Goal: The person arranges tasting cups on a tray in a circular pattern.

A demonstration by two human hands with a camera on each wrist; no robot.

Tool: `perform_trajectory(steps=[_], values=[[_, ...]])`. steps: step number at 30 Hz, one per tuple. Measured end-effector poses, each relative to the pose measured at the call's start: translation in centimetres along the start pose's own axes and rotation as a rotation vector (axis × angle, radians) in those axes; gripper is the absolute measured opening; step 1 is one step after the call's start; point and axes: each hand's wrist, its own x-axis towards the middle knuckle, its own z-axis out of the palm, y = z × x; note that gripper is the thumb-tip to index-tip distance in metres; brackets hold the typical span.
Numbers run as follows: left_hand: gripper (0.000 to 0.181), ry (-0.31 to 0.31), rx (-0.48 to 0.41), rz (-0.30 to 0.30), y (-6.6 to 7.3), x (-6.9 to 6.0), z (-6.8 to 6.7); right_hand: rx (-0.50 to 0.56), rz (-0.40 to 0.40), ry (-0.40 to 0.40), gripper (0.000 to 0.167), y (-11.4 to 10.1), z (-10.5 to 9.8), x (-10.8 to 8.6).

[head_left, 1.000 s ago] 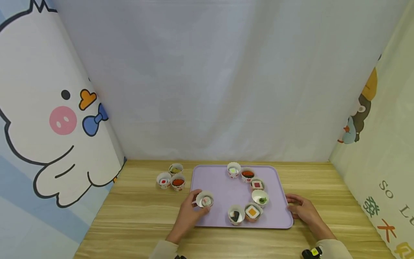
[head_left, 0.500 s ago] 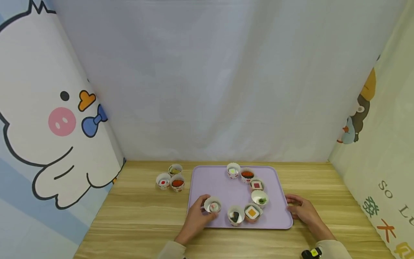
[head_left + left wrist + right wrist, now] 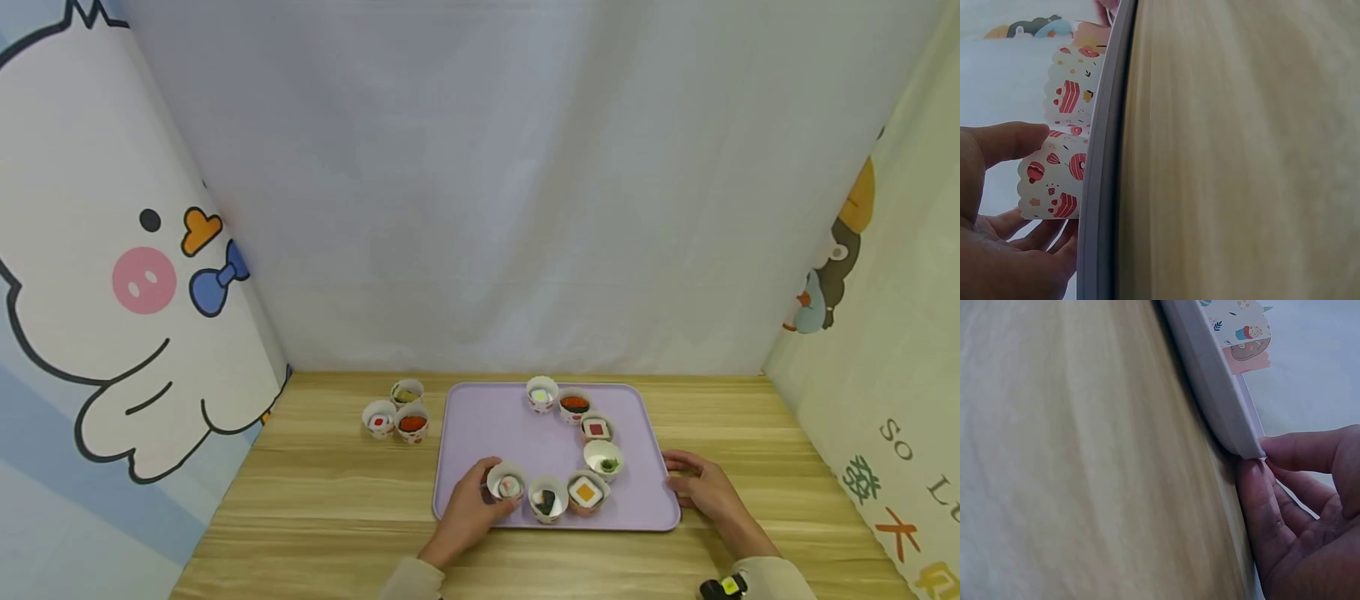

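In the head view, my left hand (image 3: 470, 510) holds a scalloped paper cake cup (image 3: 506, 482) with a small white and pink sushi-like piece inside. My thumb lies on one side of it, my fingers on the other, in the left wrist view. This cup is low over the lilac tray (image 3: 487, 425), beside a cup (image 3: 548, 500) with a dark-wrapped piece. Whether its base rests on the tray is hidden by the rim. At the tray's right edge, my right hand (image 3: 705, 492) pinches the rim (image 3: 1250, 440) between thumb and fingers.
A curve of filled paper cups runs along the tray, from a cup (image 3: 542, 395) at the back to a cup (image 3: 587, 492) in front. Three more cups, including one with an orange-red topping (image 3: 412, 423), stand on the wooden table (image 3: 322, 492) left of the tray.
My left hand has carried its cup rightward and toward me, up beside the cup with the dark-wrapped piece. The right hand stays at the tray's edge.
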Motion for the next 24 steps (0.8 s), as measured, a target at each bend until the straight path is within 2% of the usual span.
perform_trajectory(steps=[11, 24], values=[[0.074, -0.015, 0.092, -0.007, 0.18, -0.21, 0.21, -0.007, -0.004, -0.002, 0.058, -0.12, -0.05, -0.05], [0.073, -0.01, 0.11, -0.005, 0.35, -0.11, 0.3, -0.014, -0.009, 0.0, 0.058, -0.09, -0.09, -0.05]])
